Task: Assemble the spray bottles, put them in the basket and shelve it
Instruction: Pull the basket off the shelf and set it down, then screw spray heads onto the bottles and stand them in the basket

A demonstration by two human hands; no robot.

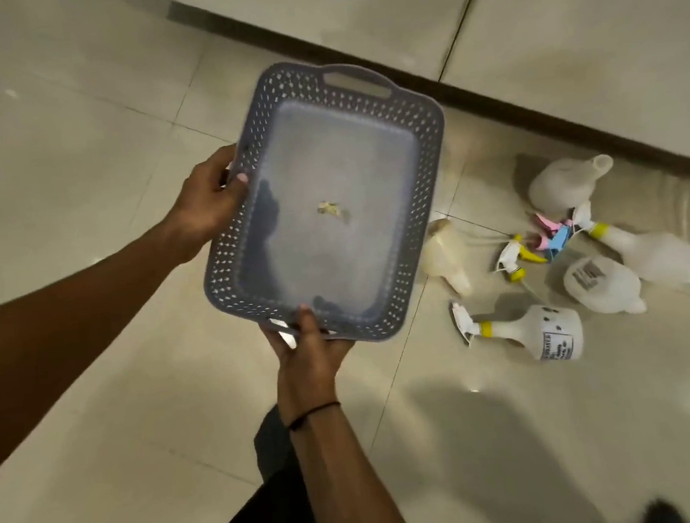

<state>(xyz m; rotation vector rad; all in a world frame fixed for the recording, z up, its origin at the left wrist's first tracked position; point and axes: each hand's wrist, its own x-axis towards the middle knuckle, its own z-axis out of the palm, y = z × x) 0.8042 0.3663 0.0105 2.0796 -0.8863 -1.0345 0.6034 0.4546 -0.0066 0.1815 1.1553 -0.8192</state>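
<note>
One grey basket (423, 127) held over the floor (68, 119) in two hands, beside a heap of spray bottle parts.

The left hand (211, 202) is closed on its side rim, the right hand (305, 345) on the near handle. On the tiles lie five white bottles: two capped with yellow-collared sprayers (531, 329) (650, 251), three open-necked (567, 185) (444, 256) (604, 284). One loose yellow sprayer (518, 259) shows; the pink and blue pieces (553, 235) blur together, uncountable. Basket is perforated, pale-bottomed, holding only a small scrap (330, 208).
</note>
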